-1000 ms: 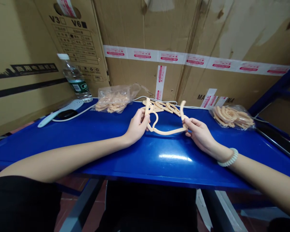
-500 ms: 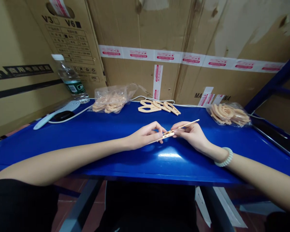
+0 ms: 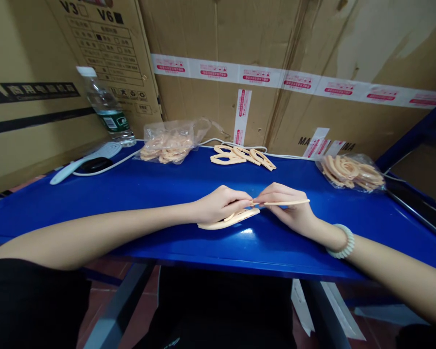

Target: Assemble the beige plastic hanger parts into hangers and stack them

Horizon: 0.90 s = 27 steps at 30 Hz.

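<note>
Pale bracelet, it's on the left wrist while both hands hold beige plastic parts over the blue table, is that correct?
No, the side is wrong: the head view shows the pale bracelet on the right wrist. The left hand and right hand do hold beige plastic parts over the blue table.

The desk [image 3: 160,186] has a smooth, glossy surface. The held beige piece [image 3: 230,221] looks like smooth plastic. The cardboard [image 3: 210,29] is matt; the bottle [image 3: 103,99] is of clear, shiny plastic.
</note>
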### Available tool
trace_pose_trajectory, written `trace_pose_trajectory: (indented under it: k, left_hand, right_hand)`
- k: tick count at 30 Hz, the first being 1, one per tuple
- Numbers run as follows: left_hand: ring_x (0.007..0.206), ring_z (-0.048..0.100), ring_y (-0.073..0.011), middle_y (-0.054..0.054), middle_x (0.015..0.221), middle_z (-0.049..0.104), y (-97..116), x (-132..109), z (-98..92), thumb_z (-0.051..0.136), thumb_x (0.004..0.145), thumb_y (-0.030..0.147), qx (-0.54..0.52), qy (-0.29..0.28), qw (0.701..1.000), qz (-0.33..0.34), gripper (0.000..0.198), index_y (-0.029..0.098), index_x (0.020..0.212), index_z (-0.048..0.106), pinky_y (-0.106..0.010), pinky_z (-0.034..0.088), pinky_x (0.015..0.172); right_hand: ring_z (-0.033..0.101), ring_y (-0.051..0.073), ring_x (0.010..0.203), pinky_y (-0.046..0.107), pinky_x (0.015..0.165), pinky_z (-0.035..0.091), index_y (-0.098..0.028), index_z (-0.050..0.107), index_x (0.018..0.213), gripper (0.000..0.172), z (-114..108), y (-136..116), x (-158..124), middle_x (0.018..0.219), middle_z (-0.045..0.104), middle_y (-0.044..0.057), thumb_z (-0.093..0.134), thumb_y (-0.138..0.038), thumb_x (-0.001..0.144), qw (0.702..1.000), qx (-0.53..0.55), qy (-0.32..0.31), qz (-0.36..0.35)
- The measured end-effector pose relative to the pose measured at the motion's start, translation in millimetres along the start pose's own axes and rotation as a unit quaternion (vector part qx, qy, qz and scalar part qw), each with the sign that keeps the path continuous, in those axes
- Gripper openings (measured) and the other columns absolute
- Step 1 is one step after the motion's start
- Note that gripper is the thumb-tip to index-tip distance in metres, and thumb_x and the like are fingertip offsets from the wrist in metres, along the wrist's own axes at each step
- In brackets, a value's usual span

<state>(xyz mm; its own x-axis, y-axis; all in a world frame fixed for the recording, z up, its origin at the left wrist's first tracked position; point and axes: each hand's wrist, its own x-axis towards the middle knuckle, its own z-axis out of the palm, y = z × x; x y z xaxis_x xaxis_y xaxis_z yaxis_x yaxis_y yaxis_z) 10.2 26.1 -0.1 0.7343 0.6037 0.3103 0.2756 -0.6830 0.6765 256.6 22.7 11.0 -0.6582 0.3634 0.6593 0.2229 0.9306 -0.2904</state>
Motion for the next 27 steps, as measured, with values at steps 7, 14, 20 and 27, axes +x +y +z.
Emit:
trace_pose_trajectory:
  k: [7, 14, 20, 27]
  left_hand:
    - [0.064, 0.055, -0.0139, -0.004, 0.073, 0.064, -12, 1, 2.9, 0.038, 0.107, 0.031, 0.103, 0.011, 0.989, 0.109, 0.039, 0.013, 0.089, 0.067, -0.023, 0.039, 0.064]
    - [0.066, 0.06, -0.0147, -0.006, 0.076, 0.068, -17, 0, 3.1, 0.037, 0.108, 0.033, 0.127, 0.021, 0.983, 0.13, 0.042, 0.014, 0.086, 0.066, -0.024, 0.041, 0.065]
    - [0.065, 0.06, -0.0144, -0.006, 0.076, 0.068, -15, 0, 2.0, 0.04, 0.108, 0.03, 0.122, 0.03, 0.981, 0.145, 0.037, 0.013, 0.087, 0.066, -0.023, 0.041, 0.064]
    - [0.065, 0.06, -0.0151, -0.006, 0.074, 0.067, -14, 0, 3.7, 0.039, 0.108, 0.031, 0.116, 0.041, 0.981, 0.149, 0.038, 0.014, 0.086, 0.065, -0.024, 0.041, 0.064]
  right_hand:
    - [0.069, 0.021, 0.094, 0.036, 0.078, 0.058, -0.016, 0.069, 0.114, 0.027, -5, -6, 4, 0.096, 0.076, 0.009, 0.042, -0.019, 0.108, 0.963, -0.205, -0.073, -0.161]
    - [0.069, 0.018, 0.087, 0.034, 0.083, 0.059, -0.015, 0.07, 0.094, 0.012, -6, -12, 7, 0.084, 0.075, 0.004, 0.06, -0.014, 0.1, 0.921, -0.313, -0.056, -0.227]
    - [0.07, 0.017, 0.086, 0.037, 0.093, 0.058, -0.017, 0.071, 0.089, 0.009, -6, -11, 5, 0.084, 0.075, 0.002, 0.067, -0.013, 0.096, 0.903, -0.344, -0.027, -0.254]
    - [0.07, 0.017, 0.085, 0.045, 0.1, 0.054, -0.017, 0.072, 0.091, 0.01, -6, -17, 4, 0.086, 0.077, 0.002, 0.066, -0.012, 0.095, 0.895, -0.361, -0.017, -0.262]
